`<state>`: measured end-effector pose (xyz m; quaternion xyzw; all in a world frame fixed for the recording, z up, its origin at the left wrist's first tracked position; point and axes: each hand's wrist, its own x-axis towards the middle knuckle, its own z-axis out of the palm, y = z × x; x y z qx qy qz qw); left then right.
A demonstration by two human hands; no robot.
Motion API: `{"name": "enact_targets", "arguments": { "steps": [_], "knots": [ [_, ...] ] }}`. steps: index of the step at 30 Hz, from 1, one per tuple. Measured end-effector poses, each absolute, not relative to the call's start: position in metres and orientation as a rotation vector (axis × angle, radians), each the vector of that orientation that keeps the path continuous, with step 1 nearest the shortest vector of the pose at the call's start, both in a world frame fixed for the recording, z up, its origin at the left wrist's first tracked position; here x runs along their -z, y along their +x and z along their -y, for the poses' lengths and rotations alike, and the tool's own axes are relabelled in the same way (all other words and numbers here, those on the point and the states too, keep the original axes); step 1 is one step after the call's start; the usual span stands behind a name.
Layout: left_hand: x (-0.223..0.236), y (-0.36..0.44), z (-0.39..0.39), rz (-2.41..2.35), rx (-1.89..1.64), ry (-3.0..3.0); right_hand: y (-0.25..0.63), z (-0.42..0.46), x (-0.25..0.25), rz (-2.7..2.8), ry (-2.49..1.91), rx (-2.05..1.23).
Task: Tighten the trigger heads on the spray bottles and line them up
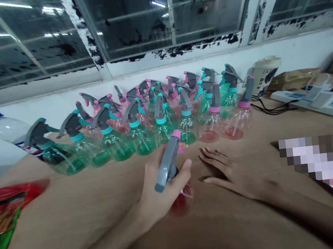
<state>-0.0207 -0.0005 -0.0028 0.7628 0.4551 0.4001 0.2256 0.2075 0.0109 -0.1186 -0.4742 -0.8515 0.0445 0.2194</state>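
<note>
On the brown tabletop (74, 213), near its front edge, stands a pink clear-plastic spray bottle with a grey trigger (171, 171), gripped by the left hand (158, 188). The right hand (234, 173) lies flat, fingers spread, empty, just beside it. Bare table separates both from the crowded rows of green and pink spray bottles (154, 118) behind.

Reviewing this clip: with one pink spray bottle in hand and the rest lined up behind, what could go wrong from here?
1. The left hand grips the pink bottle close to the packed rows of bottles; a nudge might topple several.
2. The right hand lies flat beside it, so the bottle has one-handed support and could tip.
3. The power strip sits nearby; any spray or spill could reach it.
</note>
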Motion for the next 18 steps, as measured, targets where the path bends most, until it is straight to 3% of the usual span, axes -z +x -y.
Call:
{"name": "enact_targets", "arguments": {
  "steps": [18],
  "knots": [
    [0.0027, -0.0195, 0.001, -1.268, -1.087, 2.061, 0.206, -0.0108, 0.1182, 2.338, -1.343, -0.151]
  ]
}}
